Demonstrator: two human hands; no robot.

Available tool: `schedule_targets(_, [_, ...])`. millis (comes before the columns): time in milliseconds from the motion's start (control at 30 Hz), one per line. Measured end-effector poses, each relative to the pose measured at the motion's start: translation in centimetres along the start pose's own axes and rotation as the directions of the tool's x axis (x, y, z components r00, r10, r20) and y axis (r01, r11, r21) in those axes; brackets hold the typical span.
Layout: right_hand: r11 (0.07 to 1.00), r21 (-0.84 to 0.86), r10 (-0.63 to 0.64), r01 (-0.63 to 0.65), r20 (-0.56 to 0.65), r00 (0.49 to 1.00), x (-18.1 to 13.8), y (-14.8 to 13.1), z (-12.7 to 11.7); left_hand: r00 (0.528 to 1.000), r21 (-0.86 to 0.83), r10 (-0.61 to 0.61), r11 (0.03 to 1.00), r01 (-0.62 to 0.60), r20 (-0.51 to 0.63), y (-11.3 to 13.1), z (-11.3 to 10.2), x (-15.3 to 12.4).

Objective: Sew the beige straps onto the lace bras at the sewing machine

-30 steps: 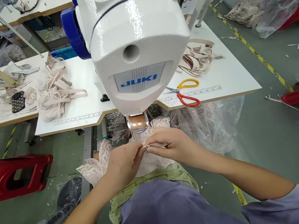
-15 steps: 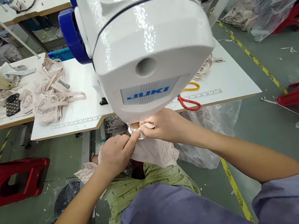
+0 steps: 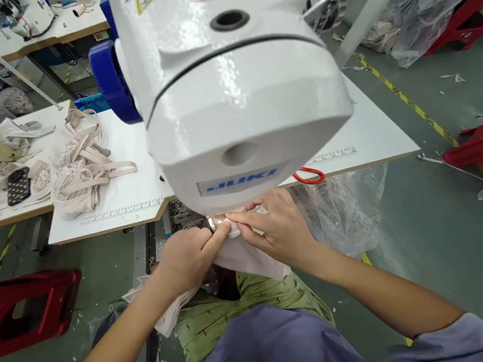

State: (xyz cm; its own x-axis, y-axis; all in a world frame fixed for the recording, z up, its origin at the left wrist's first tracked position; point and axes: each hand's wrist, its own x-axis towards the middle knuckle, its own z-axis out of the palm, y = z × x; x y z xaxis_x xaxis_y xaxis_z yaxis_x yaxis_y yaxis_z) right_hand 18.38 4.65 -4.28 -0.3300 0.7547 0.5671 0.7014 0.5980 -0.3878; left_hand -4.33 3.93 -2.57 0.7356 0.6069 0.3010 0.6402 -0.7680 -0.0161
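A white sewing machine [image 3: 244, 138] fills the upper middle of the head view, and its needle area is hidden under the head. Just below it, my left hand [image 3: 191, 253] pinches the edge of a pale beige lace garment [image 3: 254, 260] at the small metal sewing bed [image 3: 215, 222]. My right hand [image 3: 273, 225] is on the same fabric from the right, thumb and fingers closed close to the left fingertips. Cloth hangs from both hands over my lap, with a further fold below my left wrist.
Beige lace garments [image 3: 80, 176] lie piled on the white table [image 3: 137, 219] at left. Red-handled scissors [image 3: 309, 176] sit right of the machine head. Red stools [image 3: 24, 313] stand on the floor at both sides. Clear plastic [image 3: 347, 213] hangs below the table's right part.
My right hand has shifted its hold on the fabric, its fingers now more spread and pointing left. The view has tilted, showing more of the machine's top. My left hand stays on the cloth.
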Motion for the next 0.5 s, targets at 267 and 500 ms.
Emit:
schedule_targets(267, [0.821, 0.460, 0.300, -0.338, 0.155, 0.941, -2.5, 0.1, 1.4, 0.998, 0.047, -0.029, 0.999, 0.026, 0.051, 0.4, -0.5, 1.1])
schedule_targets(500, [0.852, 0.423, 0.263, -0.308, 0.163, 0.951, -1.4, 0.8, 0.8, 0.986, 0.179, -0.165, 0.971, 0.157, 0.030, 4.3, -0.7, 1.8])
